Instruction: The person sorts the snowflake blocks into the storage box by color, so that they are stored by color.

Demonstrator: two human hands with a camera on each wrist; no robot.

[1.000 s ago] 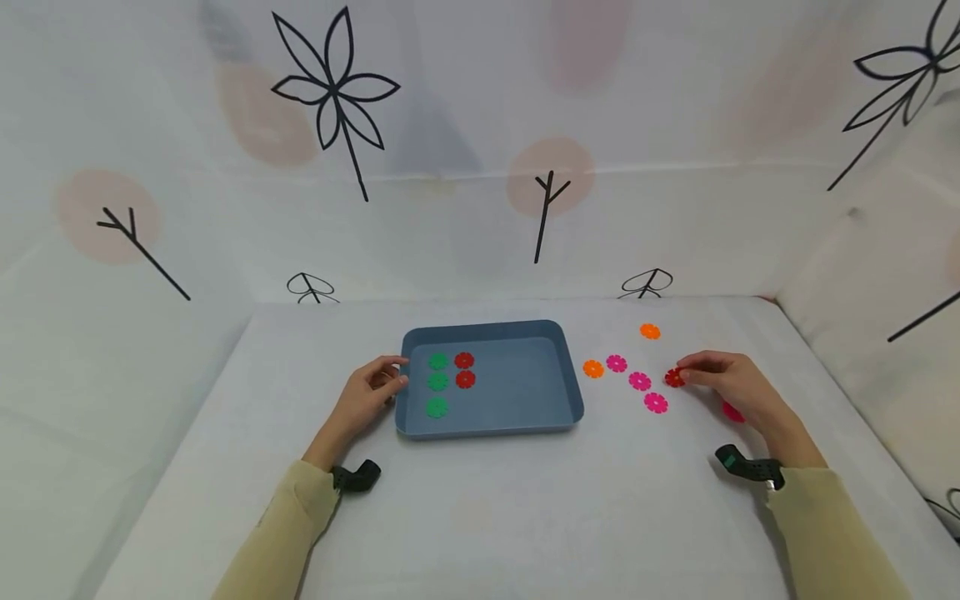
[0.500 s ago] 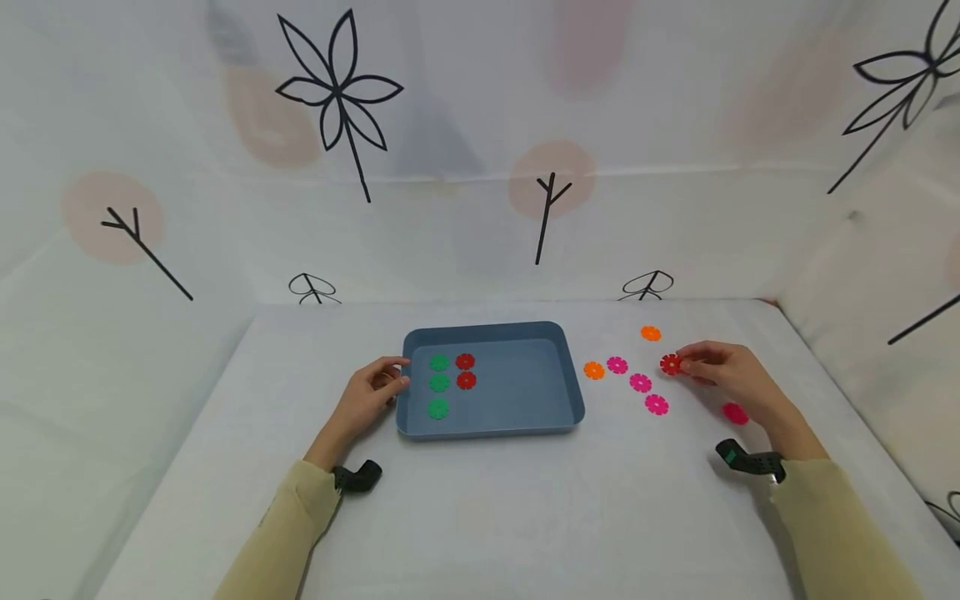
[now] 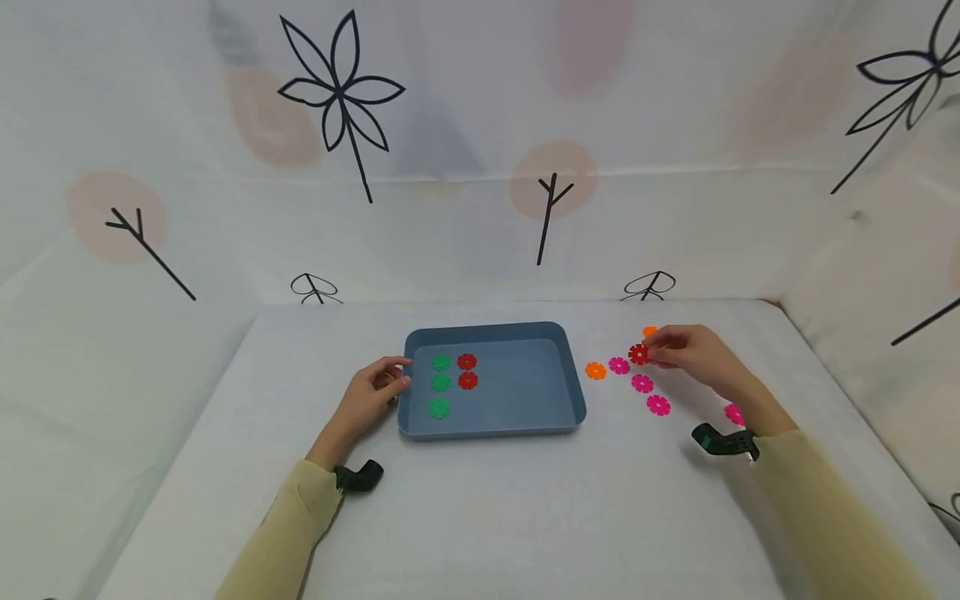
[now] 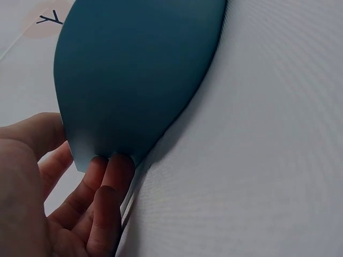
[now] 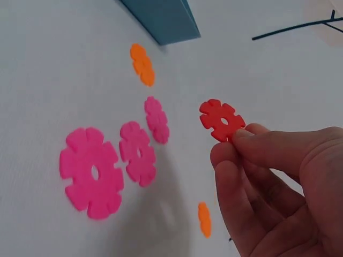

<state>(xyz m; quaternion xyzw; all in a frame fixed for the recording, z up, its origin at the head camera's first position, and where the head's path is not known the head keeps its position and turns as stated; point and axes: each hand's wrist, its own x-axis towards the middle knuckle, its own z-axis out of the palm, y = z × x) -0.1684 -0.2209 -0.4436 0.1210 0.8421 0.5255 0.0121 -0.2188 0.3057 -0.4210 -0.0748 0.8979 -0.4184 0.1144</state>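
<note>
My right hand pinches a red flower-shaped disc by its edge, between thumb and fingertips. The disc is tilted above the white cloth, to the right of a shallow blue-grey tray. Curled fingers of my left hand grip the tray's left end; in the left wrist view, the fingertips are against its outer wall. Inside the tray, green notched discs form a column at the left, and two red discs lie beside them.
Several pink discs and an orange disc are scattered on the cloth right of the tray. Another orange disc lies partly behind my right hand. A patterned fabric wall rises at the table's back, with more fabric at the sides.
My right hand has lifted the red disc from the cloth and carried it leftward, toward the tray. The left hand keeps its place at the tray's left end.
</note>
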